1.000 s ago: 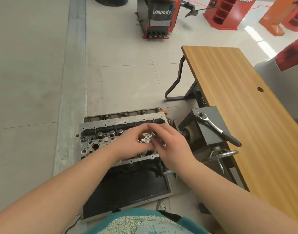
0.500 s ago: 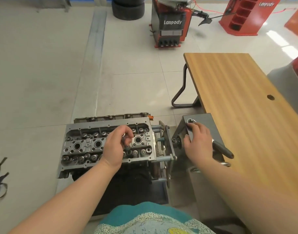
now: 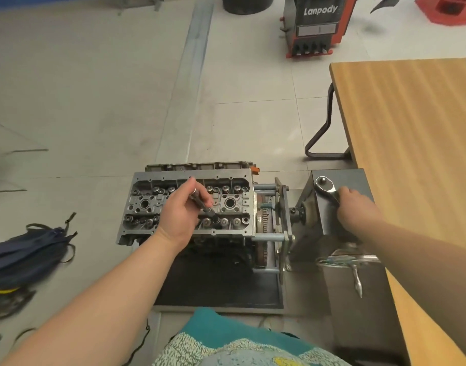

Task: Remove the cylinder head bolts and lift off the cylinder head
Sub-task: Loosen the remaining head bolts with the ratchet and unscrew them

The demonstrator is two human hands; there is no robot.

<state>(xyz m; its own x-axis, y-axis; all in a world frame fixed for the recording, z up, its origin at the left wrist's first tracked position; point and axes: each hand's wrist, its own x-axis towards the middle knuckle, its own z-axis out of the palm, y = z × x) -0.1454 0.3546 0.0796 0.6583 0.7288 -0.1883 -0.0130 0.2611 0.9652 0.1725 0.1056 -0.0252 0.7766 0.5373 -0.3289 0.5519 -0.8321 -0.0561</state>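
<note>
Your left hand (image 3: 183, 212) fingers curl round a dark socket extension (image 3: 203, 204) over the cylinder head (image 3: 189, 204) on the engine stand. Your right hand (image 3: 354, 207) fingers wrap the ratchet (image 3: 325, 186) handle, hiding it; bolts hard to make out.

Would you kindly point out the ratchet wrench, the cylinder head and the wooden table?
ratchet wrench (image 3: 322, 183): head view, on its round drive head.
cylinder head (image 3: 230, 202): head view, on its top face.
wooden table (image 3: 411, 122): head view, on bare tabletop.
</note>
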